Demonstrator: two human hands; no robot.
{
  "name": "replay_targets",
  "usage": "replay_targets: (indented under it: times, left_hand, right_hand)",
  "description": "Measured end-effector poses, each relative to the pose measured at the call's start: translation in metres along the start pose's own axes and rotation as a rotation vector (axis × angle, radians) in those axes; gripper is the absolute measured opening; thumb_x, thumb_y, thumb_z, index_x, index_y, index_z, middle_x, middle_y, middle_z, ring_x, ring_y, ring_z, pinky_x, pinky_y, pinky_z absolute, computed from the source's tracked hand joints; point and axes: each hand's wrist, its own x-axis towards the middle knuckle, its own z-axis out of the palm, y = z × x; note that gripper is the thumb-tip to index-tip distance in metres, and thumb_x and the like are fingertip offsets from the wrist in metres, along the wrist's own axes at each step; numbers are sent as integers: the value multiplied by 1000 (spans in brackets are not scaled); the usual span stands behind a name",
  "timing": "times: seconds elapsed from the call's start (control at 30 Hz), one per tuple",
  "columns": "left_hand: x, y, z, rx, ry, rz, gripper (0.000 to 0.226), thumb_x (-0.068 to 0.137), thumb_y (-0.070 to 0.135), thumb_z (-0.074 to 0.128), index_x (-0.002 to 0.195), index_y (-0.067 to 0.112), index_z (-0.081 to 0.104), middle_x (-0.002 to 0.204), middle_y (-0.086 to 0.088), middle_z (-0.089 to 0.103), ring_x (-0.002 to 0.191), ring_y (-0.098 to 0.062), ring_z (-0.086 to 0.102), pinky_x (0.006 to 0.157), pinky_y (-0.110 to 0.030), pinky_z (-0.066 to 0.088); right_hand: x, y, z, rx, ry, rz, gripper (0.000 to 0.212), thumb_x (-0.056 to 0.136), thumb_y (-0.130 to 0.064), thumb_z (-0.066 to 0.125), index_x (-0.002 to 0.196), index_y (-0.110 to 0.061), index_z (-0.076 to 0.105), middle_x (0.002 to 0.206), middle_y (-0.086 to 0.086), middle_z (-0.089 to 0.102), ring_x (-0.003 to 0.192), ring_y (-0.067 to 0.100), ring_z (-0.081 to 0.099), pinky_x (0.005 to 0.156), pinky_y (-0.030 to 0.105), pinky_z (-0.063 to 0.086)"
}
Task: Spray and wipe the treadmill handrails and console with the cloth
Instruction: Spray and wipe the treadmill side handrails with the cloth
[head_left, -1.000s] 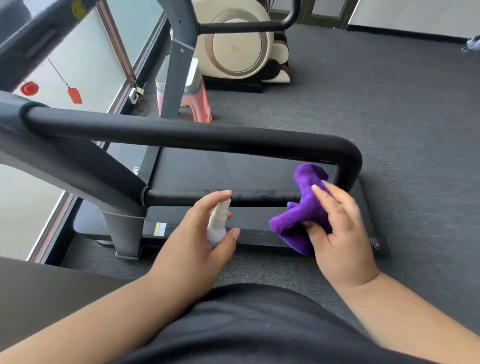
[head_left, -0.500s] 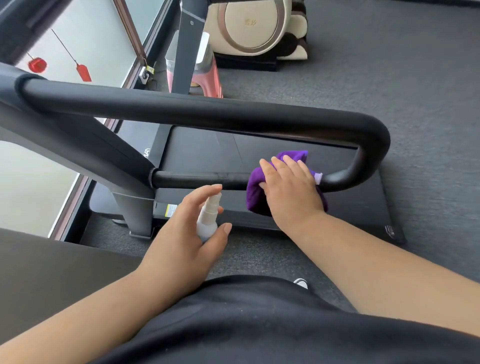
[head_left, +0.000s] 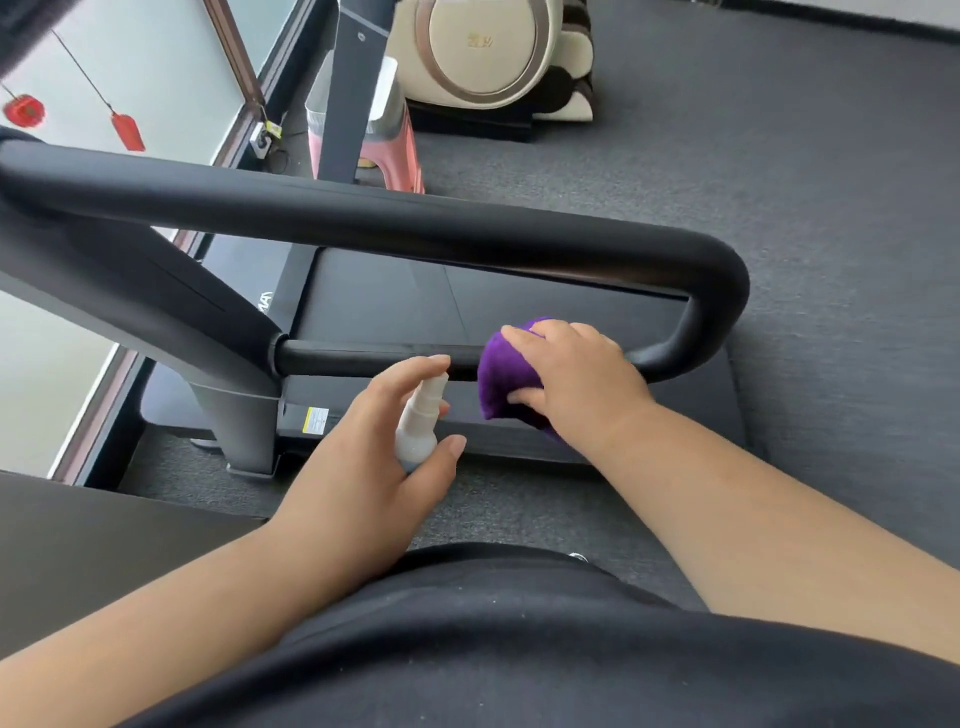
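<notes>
We look down over our own black shirt (head_left: 519, 665) at the side of a black treadmill (head_left: 467, 306) standing on grey carpet (head_left: 779, 156). Our right hand (head_left: 576, 379) is clenched around a bunched purple cloth (head_left: 501, 379), pressing it against the lower handrail bar (head_left: 374, 358), the thin black tube that runs from the upright post toward the rear curve. The cloth wraps the bar just left of where the tube bends up into the thick upper handrail (head_left: 415, 228), and our fingers lie over the top of the cloth while the thumb hooks underneath it.

Our left hand (head_left: 374, 467) grasps a small white spray bottle (head_left: 418, 426), held upright just in front of the lower bar and just beside the cloth, near it but not touching it. The index finger rests on top of the nozzle and the thumb steadies the body of the bottle; we cannot tell whether the nozzle is being pressed.

The thick upper handrail sweeps across the view above both hands. Beyond the treadmill deck we see a pink stool (head_left: 395, 150), a cream and bronze massage chair (head_left: 493, 57), and a window (head_left: 130, 78) on the left with red ornaments (head_left: 127, 132) hanging on it.
</notes>
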Motion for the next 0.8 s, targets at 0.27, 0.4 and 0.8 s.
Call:
replay_targets:
  times: [0.27, 0.4, 0.8]
  left_hand:
    - [11, 0, 1, -79, 9, 43, 64, 83, 31, 67, 117, 71, 29, 114, 34, 54, 107, 7, 57, 80, -16, 43]
    - [17, 3, 2, -85, 8, 65, 63, 81, 37, 66, 118, 70, 29, 109, 33, 56, 103, 3, 58, 79, -20, 44]
    - [28, -14, 5, -81, -6, 61, 67, 83, 30, 69, 119, 70, 29, 114, 32, 56, 88, 4, 61, 67, -19, 46]
  right_hand:
    - [-20, 19, -50, -246, 79, 30, 38, 61, -7, 57, 95, -25, 53, 85, -6, 50, 79, 23, 52, 71, 34, 46]
    - [-24, 31, -28, -323, 130, 97, 21, 89, -28, 60, 105, -16, 52, 106, 5, 55, 104, 28, 53, 97, 41, 39]
    - [6, -36, 21, 60, 161, 28, 62, 94, -47, 55, 145, -13, 45, 148, 10, 48, 140, 32, 39, 116, 50, 27]
